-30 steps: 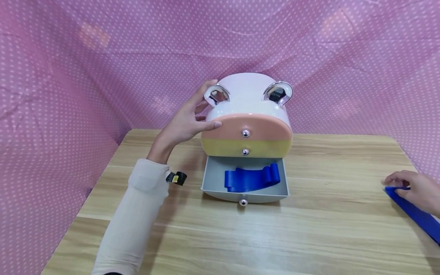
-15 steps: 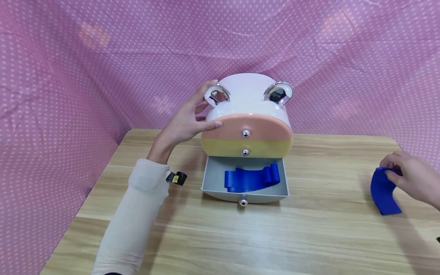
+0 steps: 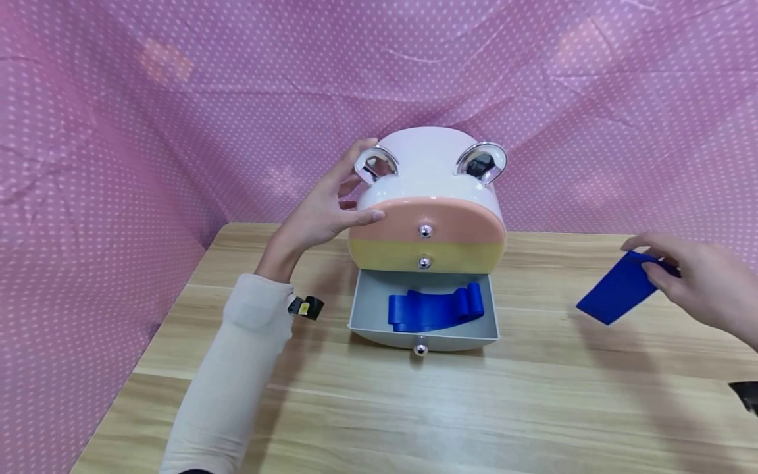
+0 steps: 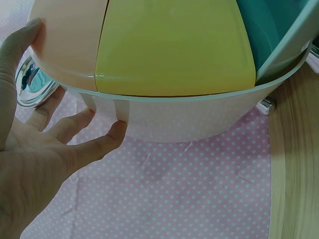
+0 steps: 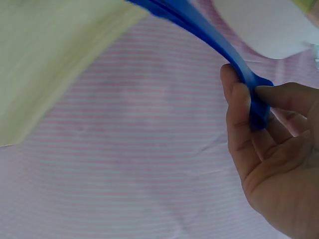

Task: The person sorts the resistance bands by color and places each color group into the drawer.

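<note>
My left hand (image 3: 322, 204) holds the left side of a white drawer box (image 3: 431, 155), thumb on its peach front and fingers along the side wall. In the left wrist view the fingertips (image 4: 119, 128) touch the white shell just behind the yellow drawer (image 4: 174, 50). Below, the grey bottom drawer (image 3: 366, 289) is pulled out, with a loosely folded blue band (image 3: 429, 313) lying inside. Over the table's right side my right hand (image 3: 705, 283) pinches a flat blue strip (image 3: 618, 289) between thumb and fingers. It extends away from the fingers in the right wrist view.
Two shiny ear-like loops (image 3: 480, 163) stick out at the top of the box. Round silver knobs (image 3: 425, 231) sit on the drawer fronts. The wooden table (image 3: 568, 408) has a pink dotted cloth (image 3: 284, 85) behind it and at its sides.
My right hand has raised the blue strip off the right part of the table and carried it leftward, toward the box. My left hand stays in place on the box.
</note>
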A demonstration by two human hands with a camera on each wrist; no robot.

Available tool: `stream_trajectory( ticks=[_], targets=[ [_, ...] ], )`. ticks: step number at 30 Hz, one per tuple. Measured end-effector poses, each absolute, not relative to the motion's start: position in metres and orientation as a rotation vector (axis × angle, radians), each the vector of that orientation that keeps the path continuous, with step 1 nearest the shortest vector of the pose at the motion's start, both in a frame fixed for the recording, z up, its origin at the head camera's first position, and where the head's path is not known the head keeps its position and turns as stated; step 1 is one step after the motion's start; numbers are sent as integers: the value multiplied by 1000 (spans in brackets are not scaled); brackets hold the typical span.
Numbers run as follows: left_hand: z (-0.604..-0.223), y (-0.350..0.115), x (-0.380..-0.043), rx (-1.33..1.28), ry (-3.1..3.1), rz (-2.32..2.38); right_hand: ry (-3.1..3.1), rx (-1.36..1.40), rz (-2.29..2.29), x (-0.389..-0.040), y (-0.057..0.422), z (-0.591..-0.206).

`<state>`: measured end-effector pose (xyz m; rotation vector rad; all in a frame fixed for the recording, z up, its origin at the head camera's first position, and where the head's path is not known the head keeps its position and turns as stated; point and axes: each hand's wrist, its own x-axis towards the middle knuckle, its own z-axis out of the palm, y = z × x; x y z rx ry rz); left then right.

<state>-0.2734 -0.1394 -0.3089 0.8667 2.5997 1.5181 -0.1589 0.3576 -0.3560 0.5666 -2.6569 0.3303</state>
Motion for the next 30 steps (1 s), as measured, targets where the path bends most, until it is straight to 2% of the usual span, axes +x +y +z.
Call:
stream_trajectory(
  ticks=[17,30],
  targets=[
    [-310,-139,-274,867,2611,1517,-2549,627,563,-138,266,-302],
    [-310,-139,-276,898,2618,1504,-2640,737,1152,-142,179,-308]
  ],
)
